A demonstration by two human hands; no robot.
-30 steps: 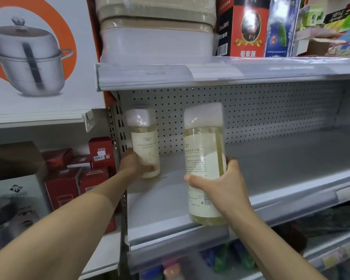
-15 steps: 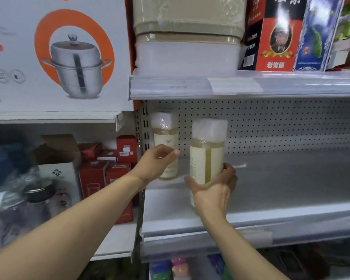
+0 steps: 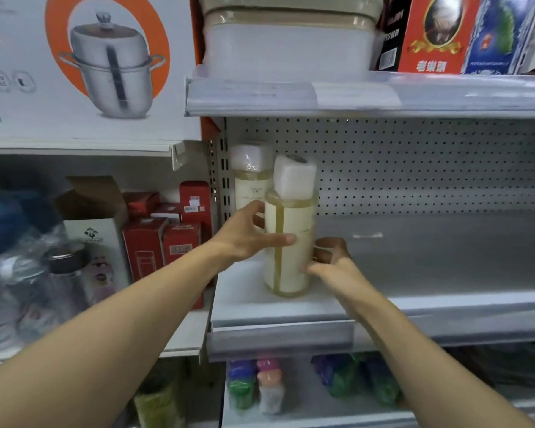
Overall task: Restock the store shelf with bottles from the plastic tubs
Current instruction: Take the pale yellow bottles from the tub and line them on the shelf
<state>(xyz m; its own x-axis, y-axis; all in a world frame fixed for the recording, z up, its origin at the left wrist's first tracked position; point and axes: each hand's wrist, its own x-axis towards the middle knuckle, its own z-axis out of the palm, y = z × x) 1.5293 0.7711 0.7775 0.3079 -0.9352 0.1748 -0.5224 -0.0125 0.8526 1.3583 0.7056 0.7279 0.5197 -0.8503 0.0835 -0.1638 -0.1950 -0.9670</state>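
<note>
Front bottle [image 3: 289,242]: a tall clear bottle of pale yellow liquid with a cream label and a white wrapped cap, standing on the grey shelf [image 3: 414,261] near its left end, between the two hands.
Bottle tilt: the cap leans a little to the right of the body; whether the base sits flat on the shelf I cannot tell.
Left hand [image 3: 247,233]: curled around the front bottle's left side, thumb laid across the label, the other fingers going behind the bottle out of sight.
Right hand [image 3: 331,261]: cupped loosely at the bottle's lower right, fingertips touching the label near the base, thumb curved around the far side; a partial grip, not a full one.
Back bottle [image 3: 250,177]: same kind, upright, just beyond the left hand's knuckles and against the perforated back panel [image 3: 414,168], partly hidden by the front bottle.
Right of the right hand: bare shelf surface running off to the frame edge.
Above both hands: the upper shelf with a pale storage box [image 3: 288,41] and printed cartons [image 3: 430,32].
Left of the left arm: red boxes [image 3: 164,239] on the neighbouring shelf, and a steamer pot carton [image 3: 84,63] above them.
Below the arms: blurred colourful small bottles [image 3: 257,384] on a lower shelf.
</note>
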